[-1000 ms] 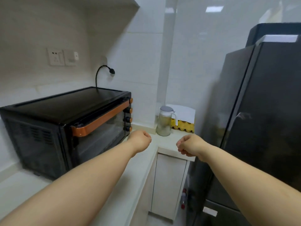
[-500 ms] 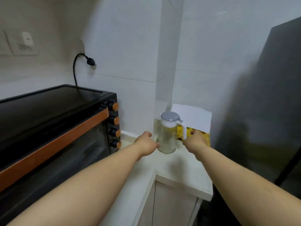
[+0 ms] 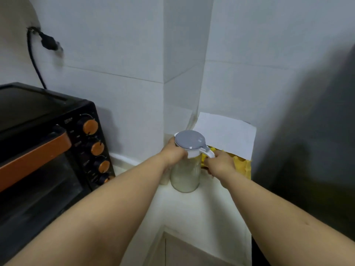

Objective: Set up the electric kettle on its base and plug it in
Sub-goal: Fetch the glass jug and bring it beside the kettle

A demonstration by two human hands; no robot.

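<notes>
- The kettle (image 3: pixel 185 169), a ribbed clear vessel with a grey lid (image 3: pixel 190 140), stands in the far corner of the tabletop (image 3: pixel 209 208), just right of the wall's jutting edge. We see no base under it and no cord of its own, so both have yet to be found.
- Our left hand (image 3: pixel 173 150) wraps the upper body just under the lid; our right hand (image 3: pixel 220 163) closes on the white handle (image 3: pixel 208 153). Both are shut on the kettle.
- The body looks smooth and possibly part full; we judge that a tilt as we lift could slop the contents or loosen the lid.
- The yellow egg tray (image 3: pixel 242 166) under the white sheet (image 3: pixel 226 135) sits touching or just beside our right hand; a swing to the right could knock it.
- The wall is close on the far side, so pulling up too sharply could bump the lid against it.
- The black oven (image 3: pixel 48 150) lies to the left, with a loose black plug (image 3: pixel 50 43) hanging on the wall above it. That plug seems to be the oven's, and we could mistake it for the kettle's.
</notes>
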